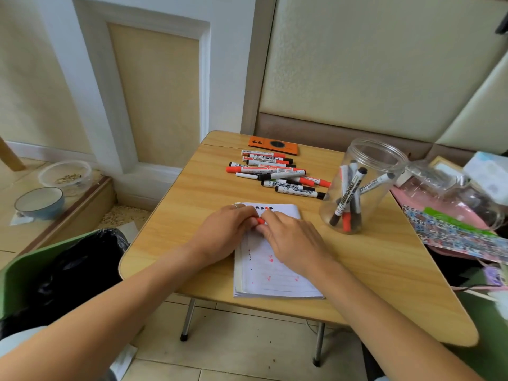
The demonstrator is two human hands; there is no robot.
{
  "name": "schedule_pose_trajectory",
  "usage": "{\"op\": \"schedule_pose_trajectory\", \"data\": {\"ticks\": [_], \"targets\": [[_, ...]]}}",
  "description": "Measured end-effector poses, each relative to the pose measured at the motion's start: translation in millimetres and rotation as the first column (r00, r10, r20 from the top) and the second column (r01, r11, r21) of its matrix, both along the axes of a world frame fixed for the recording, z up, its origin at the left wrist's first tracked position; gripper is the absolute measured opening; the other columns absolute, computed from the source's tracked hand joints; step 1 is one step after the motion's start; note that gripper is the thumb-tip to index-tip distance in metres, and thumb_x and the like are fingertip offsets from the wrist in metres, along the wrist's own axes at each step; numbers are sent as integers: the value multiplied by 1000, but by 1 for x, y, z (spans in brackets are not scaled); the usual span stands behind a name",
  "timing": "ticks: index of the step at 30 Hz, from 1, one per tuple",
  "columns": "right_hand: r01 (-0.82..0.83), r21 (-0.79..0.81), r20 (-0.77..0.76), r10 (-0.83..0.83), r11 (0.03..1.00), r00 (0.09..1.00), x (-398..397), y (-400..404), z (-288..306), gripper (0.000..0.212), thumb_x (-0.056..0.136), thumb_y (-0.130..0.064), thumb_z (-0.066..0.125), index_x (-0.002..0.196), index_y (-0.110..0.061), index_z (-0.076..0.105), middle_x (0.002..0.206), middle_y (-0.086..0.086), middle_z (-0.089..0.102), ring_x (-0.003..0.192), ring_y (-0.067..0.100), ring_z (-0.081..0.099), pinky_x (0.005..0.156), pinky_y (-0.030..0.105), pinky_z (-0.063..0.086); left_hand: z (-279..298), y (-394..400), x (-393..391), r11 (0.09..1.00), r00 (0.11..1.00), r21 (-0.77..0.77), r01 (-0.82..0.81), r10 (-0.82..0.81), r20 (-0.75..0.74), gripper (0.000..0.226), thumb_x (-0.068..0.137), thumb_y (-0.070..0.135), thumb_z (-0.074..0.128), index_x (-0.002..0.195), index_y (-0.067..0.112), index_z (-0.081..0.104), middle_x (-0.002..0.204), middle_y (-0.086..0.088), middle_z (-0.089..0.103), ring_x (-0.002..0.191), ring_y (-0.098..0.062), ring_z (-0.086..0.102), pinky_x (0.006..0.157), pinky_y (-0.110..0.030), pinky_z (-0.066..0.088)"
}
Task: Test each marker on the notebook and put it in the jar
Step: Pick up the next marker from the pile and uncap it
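together over the notebook (275, 270), both hands, left (225, 232) and right (291, 240), fingertips pinching one red marker (260, 221)

markers (277, 171) red, black caps | notebook (275, 270) white, red marks | phone (273, 145) orange

- Red marker (260, 221) over the open notebook (275, 273), mostly hidden
- Loose red and black markers (277, 174) piled behind
- Clear jar (362, 185) upright, several markers inside
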State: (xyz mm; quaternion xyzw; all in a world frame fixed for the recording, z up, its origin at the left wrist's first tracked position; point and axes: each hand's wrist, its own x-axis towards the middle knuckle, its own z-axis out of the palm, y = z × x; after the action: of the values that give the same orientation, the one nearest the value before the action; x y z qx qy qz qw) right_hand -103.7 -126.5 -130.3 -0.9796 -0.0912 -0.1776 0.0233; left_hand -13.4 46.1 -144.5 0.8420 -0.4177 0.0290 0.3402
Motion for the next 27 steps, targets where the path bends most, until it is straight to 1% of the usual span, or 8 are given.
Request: {"op": "schedule_pose_trajectory", "data": {"ticks": [3,6,9,11,15,18,22,27], "targets": [[3,-24,-19,-4,1000,1000,-1,1,1,34,109,-44,37,113,-15,55,96,3,70,83,36,67,57,36,31,-2,-3,-4,999,998,-18,-47,47,42,42,97,41,30,98,17,64,86,0,62,79,-22,55,67,-45,48],[16,-67,-57,-20,998,998,-1,2,3,39,109,-47,27,120,-18,52,99,0,71,87,34,68,59,37,32,-2,-3,-6,998,995,-35,-57,60,81,45,95,41,28,94,16,65,84,0,61,78,-20,53,63,-40,46],[20,-72,-76,-25,997,997,-1,3,4,43,106,-51,20,122,-22,49,95,-1,71,87,33,67,58,37,34,-3,-2,-6,998,987,-31,-60,64,144,38,94,36,29,87,17,62,80,3,59,76,-17,47,60,-33,35],[15,-56,-84,-20,998,996,0,4,4,41,107,-51,21,120,-23,48,92,-1,71,85,33,67,58,38,33,-3,-1,-6,998,984,-28,-59,62,170,35,95,34,30,85,18,60,79,4,58,76,-16,46,60,-31,32],[16,-17,-88,-17,1000,996,-1,6,5,37,108,-53,25,119,-26,47,89,0,71,83,33,67,58,38,35,0,1,-5,999,981,-20,-38,41,190,33,95,34,30,83,20,57,78,4,58,75,-18,48,60,-34,38],[19,-8,-60,-19,1000,998,0,8,3,48,104,-58,19,117,-23,49,83,3,71,78,36,67,57,38,34,2,3,-4,999,977,0,-35,34,210,33,95,33,30,83,19,57,77,2,58,74,-19,48,60,-38,42],[72,-28,-34,-73,997,997,0,10,-2,63,100,-64,10,106,-19,54,78,9,68,75,38,67,56,37,33,4,5,-3,1000,970,6,-17,15,244,35,93,30,32,87,18,65,77,4,59,74,-18,48,60,-35,41],[165,-2,-141,-163,986,976,-2,17,9,54,104,-64,22,100,-19,51,91,10,69,87,36,66,64,38,36,7,10,1,999,954,29,-17,7,300,33,93,28,33,87,18,64,77,5,58,72,-16,48,59,-36,43]]}}
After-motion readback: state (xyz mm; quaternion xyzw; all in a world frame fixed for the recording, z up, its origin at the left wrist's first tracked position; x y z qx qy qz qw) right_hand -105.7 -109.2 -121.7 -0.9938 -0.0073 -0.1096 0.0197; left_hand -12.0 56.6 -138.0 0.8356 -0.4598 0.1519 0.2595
